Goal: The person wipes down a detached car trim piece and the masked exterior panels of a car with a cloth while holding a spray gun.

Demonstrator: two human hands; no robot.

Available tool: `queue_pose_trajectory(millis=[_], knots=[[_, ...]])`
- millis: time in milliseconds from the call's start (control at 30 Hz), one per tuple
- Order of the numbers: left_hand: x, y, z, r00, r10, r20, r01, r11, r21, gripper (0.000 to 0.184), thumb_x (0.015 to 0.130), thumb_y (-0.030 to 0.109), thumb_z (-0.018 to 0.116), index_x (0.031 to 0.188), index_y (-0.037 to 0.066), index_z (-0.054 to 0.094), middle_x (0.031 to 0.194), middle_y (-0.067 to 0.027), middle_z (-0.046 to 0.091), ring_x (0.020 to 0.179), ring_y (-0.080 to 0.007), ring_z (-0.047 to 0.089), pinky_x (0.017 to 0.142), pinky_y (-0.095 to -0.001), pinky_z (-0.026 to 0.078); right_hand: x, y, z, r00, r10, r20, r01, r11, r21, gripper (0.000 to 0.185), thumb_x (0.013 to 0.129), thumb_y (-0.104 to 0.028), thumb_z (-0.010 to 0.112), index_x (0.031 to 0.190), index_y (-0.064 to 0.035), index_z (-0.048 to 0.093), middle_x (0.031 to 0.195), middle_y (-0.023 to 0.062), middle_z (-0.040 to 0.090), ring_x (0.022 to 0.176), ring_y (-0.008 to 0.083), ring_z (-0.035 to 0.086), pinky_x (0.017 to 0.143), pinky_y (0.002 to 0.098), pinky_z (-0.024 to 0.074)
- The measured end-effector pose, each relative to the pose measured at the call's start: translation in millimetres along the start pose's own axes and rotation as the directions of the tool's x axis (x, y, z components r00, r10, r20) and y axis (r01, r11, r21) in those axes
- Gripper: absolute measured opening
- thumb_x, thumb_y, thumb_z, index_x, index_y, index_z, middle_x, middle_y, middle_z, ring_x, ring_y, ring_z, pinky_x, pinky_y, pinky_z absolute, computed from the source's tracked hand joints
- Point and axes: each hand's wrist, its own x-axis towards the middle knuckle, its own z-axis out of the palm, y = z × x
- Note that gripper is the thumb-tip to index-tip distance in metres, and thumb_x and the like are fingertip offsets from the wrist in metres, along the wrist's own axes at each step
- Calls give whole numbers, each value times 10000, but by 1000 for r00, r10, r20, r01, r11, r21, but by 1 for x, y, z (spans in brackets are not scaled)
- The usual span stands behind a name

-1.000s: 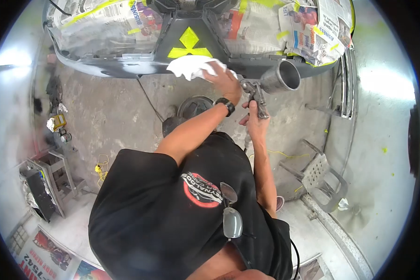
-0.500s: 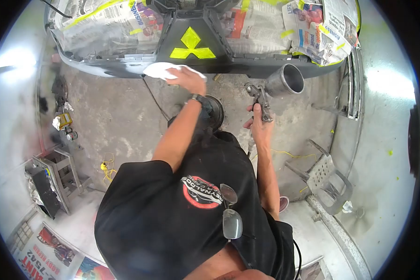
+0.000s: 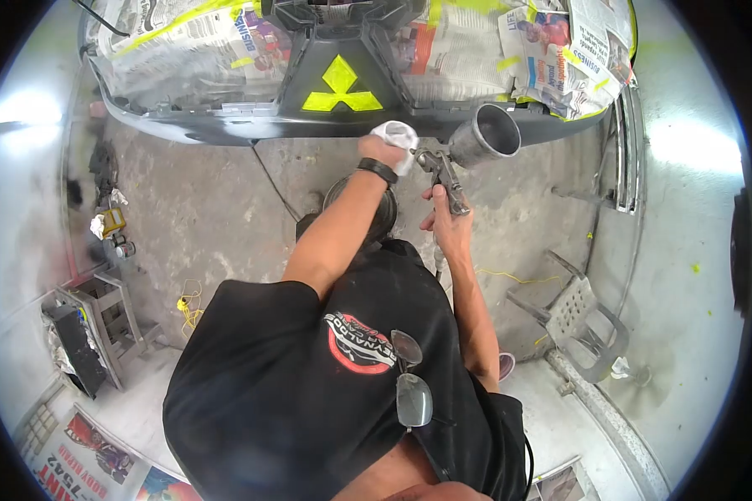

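My left hand (image 3: 382,150), with a dark band on the wrist, is closed around a bunched white cloth (image 3: 399,136). It is just left of the front of a metal spray gun (image 3: 444,178); whether the cloth touches the gun is unclear. My right hand (image 3: 453,230) grips the gun by its handle, thumb on its back. A grey metal cup (image 3: 486,135) sits tilted on the gun, its open mouth facing right. Beyond both hands is a dark bumper (image 3: 334,125) with a yellow-green three-diamond emblem (image 3: 341,88).
Newspaper (image 3: 468,67) and yellow-green tape cover parts beside the emblem. A round dark stool (image 3: 368,204) is beneath my left forearm. At right is a chair (image 3: 572,313) on its side; at left, a grey stand (image 3: 109,321). A hose hangs below the gun.
My left hand first swept left along the bumper's lower edge with the cloth spread, then came back right to the gun's front, the cloth now bunched. The gun shifted slightly left.
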Motion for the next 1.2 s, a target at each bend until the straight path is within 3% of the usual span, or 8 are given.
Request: queue_pose_trajectory(millis=[133,200,267,367,600,967,1067,1200], knots=[[24,-29,13,995,9,95,37,884,-466,455,1011,373,421,1277,99,669,1306,-139,683,1187,-305,656,1016,-462,522,-1,-2,4,1000,-9,2,9,1000,12,432,996,-356,650,1117,59,658,948,112,716,505,151,619,471,293,492],[54,-83,8,988,-57,145,156,384,-910,465,1014,388,414,1279,103,667,1301,-147,683,1182,-323,657,1006,-487,525,2,-4,9,1000,-9,3,9,1000,18,422,999,-353,646,1111,54,655,930,106,715,500,150,618,469,293,490],[82,-159,-7,978,-78,192,165,-269,-949,474,1017,403,406,1281,106,664,1296,-155,684,1177,-341,658,997,-513,528,2,-7,17,1000,-7,-14,7,999,35,409,1005,-348,639,1109,47,651,904,97,712,496,149,619,466,295,487],[102,-257,-44,954,-199,224,74,-566,-821,489,1021,425,395,1285,111,660,1289,-167,685,1170,-367,659,982,-551,533,6,-8,30,1000,-18,24,17,999,36,395,1013,-339,626,1108,44,647,875,83,708,489,146,616,459,292,478],[68,-233,-86,746,-639,187,-63,-347,-936,465,1018,307,325,1267,67,636,1244,-194,677,1105,-436,662,960,-635,518,11,-4,60,995,-25,99,24,1000,10,433,1051,-410,580,1077,16,659,928,81,699,496,152,619,441,287,461],[20,-164,-56,958,-84,273,230,-341,-911,312,964,54,435,1226,-30,582,1164,-212,682,1038,-393,699,899,-582,577,25,-2,96,995,-87,49,85,995,44,465,1005,-415,654,1074,44,636,907,92,708,499,151,628,451,290,462],[-6,-150,-84,965,-228,133,104,-136,-985,317,1009,32,375,1274,-82,508,1202,-243,646,1083,-417,676,909,-599,576,24,-7,96,996,-83,34,80,993,87,484,1000,-433,657,1102,39,630,915,84,708,504,151,632,452,292,460],[-5,-156,-88,928,-302,216,172,-167,-971,320,1088,137,329,1218,-88,515,1169,-238,647,1058,-430,678,885,-612,577,27,-2,101,992,-73,106,63,994,94,479,993,-433,675,1115,28,626,900,72,702,499,141,619,449,285,458]])
